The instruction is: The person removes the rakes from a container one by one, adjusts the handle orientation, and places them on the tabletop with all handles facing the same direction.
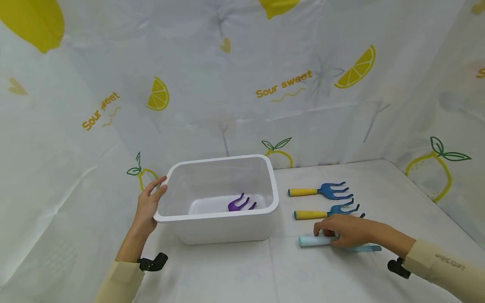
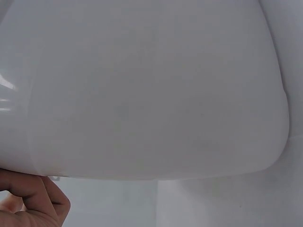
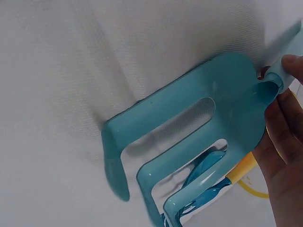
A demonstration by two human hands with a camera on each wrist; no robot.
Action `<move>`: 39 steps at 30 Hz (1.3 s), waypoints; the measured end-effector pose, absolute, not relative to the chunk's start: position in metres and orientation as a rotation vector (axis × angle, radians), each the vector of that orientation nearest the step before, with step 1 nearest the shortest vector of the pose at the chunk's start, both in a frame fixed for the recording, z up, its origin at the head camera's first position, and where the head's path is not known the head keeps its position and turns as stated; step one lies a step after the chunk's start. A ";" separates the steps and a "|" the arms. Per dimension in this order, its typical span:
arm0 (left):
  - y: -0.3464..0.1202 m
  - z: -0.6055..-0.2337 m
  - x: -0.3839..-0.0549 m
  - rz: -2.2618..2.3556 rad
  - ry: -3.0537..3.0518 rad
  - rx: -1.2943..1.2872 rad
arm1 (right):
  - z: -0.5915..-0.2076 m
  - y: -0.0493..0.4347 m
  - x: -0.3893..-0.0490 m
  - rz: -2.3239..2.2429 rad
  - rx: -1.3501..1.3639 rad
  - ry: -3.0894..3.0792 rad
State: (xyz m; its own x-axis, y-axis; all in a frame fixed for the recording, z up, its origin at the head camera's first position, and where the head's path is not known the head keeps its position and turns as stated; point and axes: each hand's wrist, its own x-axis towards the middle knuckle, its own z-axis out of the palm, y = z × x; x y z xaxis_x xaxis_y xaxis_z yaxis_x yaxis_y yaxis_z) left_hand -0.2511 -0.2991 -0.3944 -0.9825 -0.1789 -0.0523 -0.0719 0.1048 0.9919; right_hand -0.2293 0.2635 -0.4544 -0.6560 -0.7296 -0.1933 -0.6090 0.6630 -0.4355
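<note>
While the left hand (image 1: 147,209) holds the white bin (image 1: 223,230) by the left end of its rim, the right hand (image 1: 349,231) has the teal rake (image 3: 232,92), lower right of the head frame. Right fingers: gripping the rake where handle meets neck. Right wrist view, right edge: thumb on the pale handle (image 1: 312,241) just by the neck, other fingers below the neck. How far they wrap behind, can't tell. Rake head is clear of the fingertips, spread across mid-frame, tines bent toward the bottom. Head view: handle end sticks out left of the fingers, rake head partly hidden under the hand. Left fingers: bent at the rim; left wrist view has them lower left, against the bin wall. Bin is on the worktop (image 1: 212,273), centre frame; purple rake (image 1: 235,206) inside, toward its right side. Right of the bin: upper blue rake (image 1: 303,192), then lower blue rake (image 1: 310,215), both yellow-handled, the lower just above the right hand.
</note>
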 end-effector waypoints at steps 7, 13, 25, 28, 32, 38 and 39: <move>-0.299 -0.394 -0.251 -2.030 -2.268 0.262 | -0.456 0.263 -0.232 -0.486 -0.999 2.516; -0.300 -0.395 -0.251 -2.031 -2.262 0.265 | -0.455 0.260 -0.233 -0.494 -1.031 2.530; -0.299 -0.394 -0.253 -2.039 -2.256 0.269 | -0.458 0.260 -0.236 -0.511 -1.008 2.518; -0.299 -0.394 -0.253 -2.046 -2.256 0.270 | -0.459 0.261 -0.237 -0.527 -1.000 2.508; -0.299 -0.394 -0.253 -2.045 -2.262 0.278 | -0.461 0.262 -0.238 -0.540 -0.994 2.501; -0.299 -0.394 -0.252 -2.038 -2.271 0.279 | -0.459 0.261 -0.241 -0.536 -0.968 2.491; -0.300 -0.394 -0.252 -2.042 -2.269 0.278 | -0.458 0.260 -0.241 -0.537 -0.967 2.492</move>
State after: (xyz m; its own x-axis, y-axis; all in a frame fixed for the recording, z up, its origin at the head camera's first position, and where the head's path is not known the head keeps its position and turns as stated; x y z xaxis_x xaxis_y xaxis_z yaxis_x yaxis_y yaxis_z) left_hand -0.2523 -0.2995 -0.3943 -0.9807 -0.1849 -0.0642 -0.0833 0.0971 0.9918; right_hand -0.2413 0.2602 -0.4579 -0.6739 -0.7004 -0.2351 -0.5414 0.6847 -0.4879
